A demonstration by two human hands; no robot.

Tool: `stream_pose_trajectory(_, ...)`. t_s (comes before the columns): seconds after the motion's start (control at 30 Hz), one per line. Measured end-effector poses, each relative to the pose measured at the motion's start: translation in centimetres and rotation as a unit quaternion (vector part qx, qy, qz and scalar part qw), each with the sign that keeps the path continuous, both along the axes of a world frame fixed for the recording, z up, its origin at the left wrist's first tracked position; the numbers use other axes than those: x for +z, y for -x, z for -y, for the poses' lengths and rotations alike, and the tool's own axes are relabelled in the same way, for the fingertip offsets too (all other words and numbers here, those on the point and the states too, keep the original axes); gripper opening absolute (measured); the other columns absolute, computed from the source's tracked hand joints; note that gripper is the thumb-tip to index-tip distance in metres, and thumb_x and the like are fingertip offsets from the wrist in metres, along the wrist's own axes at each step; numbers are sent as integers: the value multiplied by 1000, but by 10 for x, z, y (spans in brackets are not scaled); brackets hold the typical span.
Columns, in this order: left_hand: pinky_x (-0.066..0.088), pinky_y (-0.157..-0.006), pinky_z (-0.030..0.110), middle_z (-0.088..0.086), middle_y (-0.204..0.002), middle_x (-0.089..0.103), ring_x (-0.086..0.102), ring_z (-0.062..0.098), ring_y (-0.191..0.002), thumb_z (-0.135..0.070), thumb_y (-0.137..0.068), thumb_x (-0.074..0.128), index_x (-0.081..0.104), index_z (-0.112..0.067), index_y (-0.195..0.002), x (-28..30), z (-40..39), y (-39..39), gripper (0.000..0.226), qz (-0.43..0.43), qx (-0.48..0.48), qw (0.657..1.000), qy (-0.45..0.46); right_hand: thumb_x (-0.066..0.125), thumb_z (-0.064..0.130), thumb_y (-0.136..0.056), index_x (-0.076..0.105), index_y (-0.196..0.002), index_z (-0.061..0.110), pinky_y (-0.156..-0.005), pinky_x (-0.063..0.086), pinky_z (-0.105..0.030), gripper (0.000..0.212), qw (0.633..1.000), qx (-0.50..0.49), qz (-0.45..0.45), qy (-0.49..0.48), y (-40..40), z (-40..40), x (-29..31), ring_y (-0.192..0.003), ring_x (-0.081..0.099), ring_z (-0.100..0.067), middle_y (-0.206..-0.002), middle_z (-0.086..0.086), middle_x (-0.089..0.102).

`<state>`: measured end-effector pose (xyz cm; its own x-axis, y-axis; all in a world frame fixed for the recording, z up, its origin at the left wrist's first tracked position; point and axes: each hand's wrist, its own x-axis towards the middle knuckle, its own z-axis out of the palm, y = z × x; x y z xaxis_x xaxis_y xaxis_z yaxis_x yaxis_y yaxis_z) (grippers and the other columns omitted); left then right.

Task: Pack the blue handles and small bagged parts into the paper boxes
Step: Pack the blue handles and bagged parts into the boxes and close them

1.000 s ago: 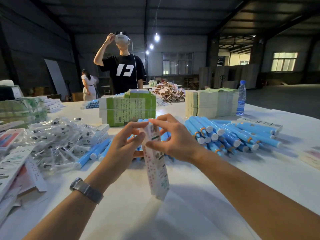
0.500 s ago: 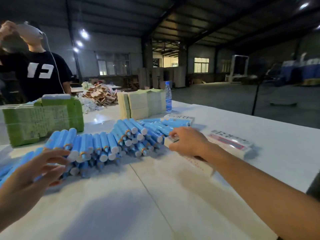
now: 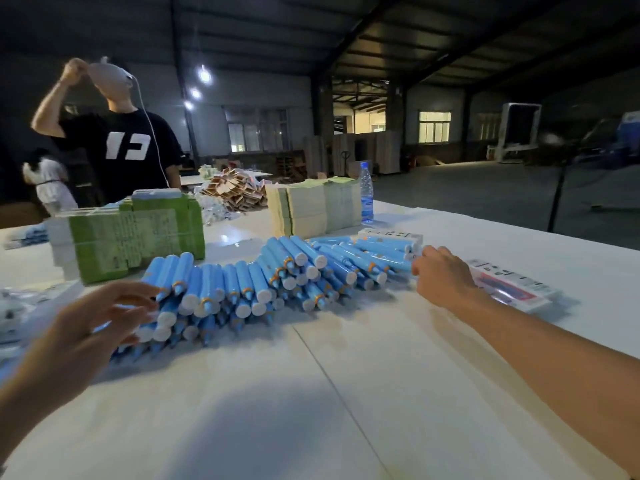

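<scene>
While my right hand (image 3: 441, 277), fingers curled, whether pinching I cannot tell, meets the blue handles (image 3: 277, 278) mid-frame and my left hand (image 3: 86, 327) hovers slack, loose handles could roll.

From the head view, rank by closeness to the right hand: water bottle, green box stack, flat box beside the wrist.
1. flat box, just right of the right hand.
2. water bottle, behind, farther back.
3. green box stack, far left.

Near table (image 3: 346, 393) bare; blue handles (image 3: 263, 282) heaped behind.
</scene>
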<state>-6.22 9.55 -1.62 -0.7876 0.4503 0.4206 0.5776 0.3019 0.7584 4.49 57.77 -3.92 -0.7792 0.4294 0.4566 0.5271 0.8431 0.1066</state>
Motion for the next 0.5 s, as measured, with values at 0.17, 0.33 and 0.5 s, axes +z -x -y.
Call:
stream_pose_trajectory(0.17, 50, -68, 33, -1, -86, 70, 65, 16, -76, 4, -92, 62, 71, -40, -82, 6, 6, -18, 46, 1, 28, 1000, 0, 59, 15, -79, 71, -84, 26, -69, 45, -32, 16, 938, 275, -148, 150, 34, 145, 16, -85, 63, -27, -83, 4, 69)
stream_pose_trajectory(0.33, 43, -64, 30, -2, -70, 67, 53, 16, -66, -2, -84, 62, 70, -43, -72, 2, 10, -8, 44, 0, 46, 999, 29, 60, 18, -78, 72, -86, 20, -69, 50, -36, 14, 819, 489, -152, 260, 61, 318, 35, -76, 63, -25, -66, 7, 62)
stream_pose_trajectory(0.5, 46, -62, 36, -13, -58, 63, 55, 7, -61, -20, -61, 44, 69, -37, -72, 15, 51, 4, 33, 10, 156, 988, 1, 60, 11, -83, 73, -90, 14, -76, 53, -40, 15, 732, 483, -191, 441, 95, 413, 40, -82, 65, -25, -82, -6, 72)
